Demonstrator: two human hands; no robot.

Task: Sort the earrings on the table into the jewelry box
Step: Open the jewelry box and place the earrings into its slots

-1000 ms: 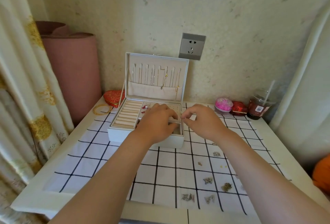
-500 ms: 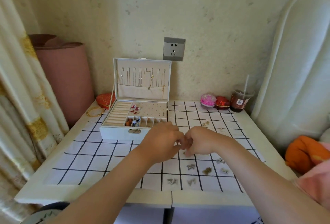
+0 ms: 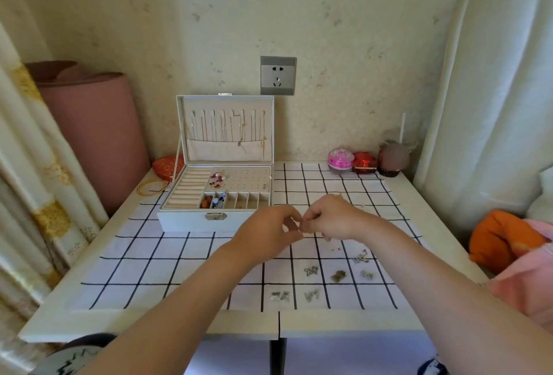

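Note:
The white jewelry box stands open at the back left of the checked cloth. Red earrings sit on its perforated pad, and necklaces hang in its lid. Several small silver and bronze earrings lie on the cloth at the front right, among them one silver, one bronze and another silver. My left hand and my right hand meet fingertip to fingertip above the cloth, just right of the box. Both pinch at one point a tiny piece, too small to make out.
A pink tin, a red tin and a cup with a straw stand at the back right. A red pouch and gold bangle lie left of the box. A pink roll leans at the left.
Both hands have drawn back from over the box to the cloth beside it, staying fingertip to fingertip. The view has pulled back and shows more of the table.

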